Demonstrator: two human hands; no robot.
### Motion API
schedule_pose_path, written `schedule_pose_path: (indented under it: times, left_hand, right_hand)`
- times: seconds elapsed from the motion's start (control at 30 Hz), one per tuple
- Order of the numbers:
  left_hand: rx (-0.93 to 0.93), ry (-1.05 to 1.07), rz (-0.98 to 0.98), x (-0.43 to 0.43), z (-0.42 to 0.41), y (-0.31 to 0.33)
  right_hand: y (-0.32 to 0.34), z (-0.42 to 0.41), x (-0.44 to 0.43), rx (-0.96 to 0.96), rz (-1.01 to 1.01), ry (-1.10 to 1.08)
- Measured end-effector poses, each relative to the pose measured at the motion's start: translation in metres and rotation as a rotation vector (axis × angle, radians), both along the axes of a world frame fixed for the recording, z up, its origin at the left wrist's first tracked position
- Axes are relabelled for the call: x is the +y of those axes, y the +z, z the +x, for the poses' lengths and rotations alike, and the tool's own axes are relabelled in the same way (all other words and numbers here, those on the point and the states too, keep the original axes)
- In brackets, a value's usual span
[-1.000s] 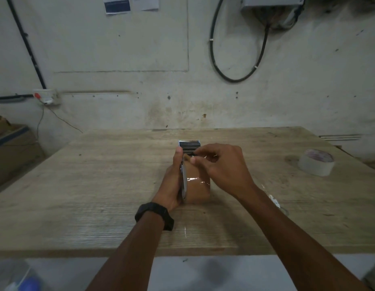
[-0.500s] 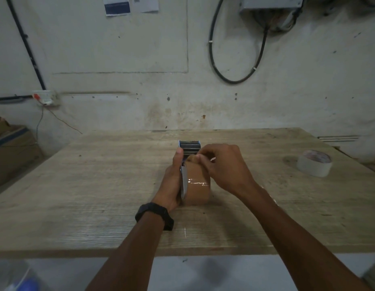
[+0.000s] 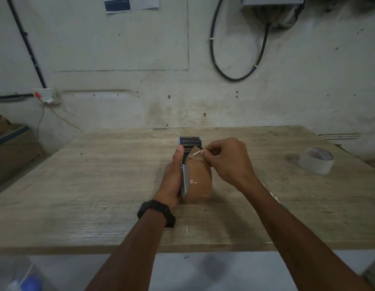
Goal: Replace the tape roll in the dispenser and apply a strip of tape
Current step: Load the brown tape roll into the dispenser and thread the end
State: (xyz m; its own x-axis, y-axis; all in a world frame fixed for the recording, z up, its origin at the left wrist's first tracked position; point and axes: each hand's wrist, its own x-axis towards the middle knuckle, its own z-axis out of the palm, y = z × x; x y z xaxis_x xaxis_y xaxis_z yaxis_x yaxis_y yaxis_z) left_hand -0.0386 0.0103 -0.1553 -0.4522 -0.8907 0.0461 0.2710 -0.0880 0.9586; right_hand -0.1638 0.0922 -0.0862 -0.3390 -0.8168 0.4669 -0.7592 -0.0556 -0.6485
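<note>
A tape dispenser with a metal side plate stands in the middle of the wooden table. A brown tape roll sits in it. My left hand grips the dispenser from the left, thumb up along its frame. My right hand pinches the loose, shiny end of the brown tape between thumb and forefinger, just behind the dispenser's roller head. The lifted end is creased and points up towards the head.
A white tape roll lies flat at the table's right side. A small pale scrap peeks out beside my right forearm. Cardboard boxes stand off the table to the left. The wall runs close behind the table.
My right hand has peeled the tape's end off the roll and lifted it slightly right and up. My left hand and the dispenser have stayed in place.
</note>
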Motion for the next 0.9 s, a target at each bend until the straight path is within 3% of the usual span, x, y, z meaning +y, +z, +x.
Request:
schedule_pose_path:
  times: [0.5, 0.9]
  left_hand:
    - [0.045, 0.037, -0.02, -0.0057, 0.0001, -0.0039]
    - [0.031, 0.018, -0.014, -0.0082, -0.0007, -0.0054]
  right_hand:
    - [-0.0022, -0.0006, -0.0056, -0.594, 0.091, -0.003]
    - [-0.0023, -0.0003, -0.009, -0.722, 0.122, 0.004]
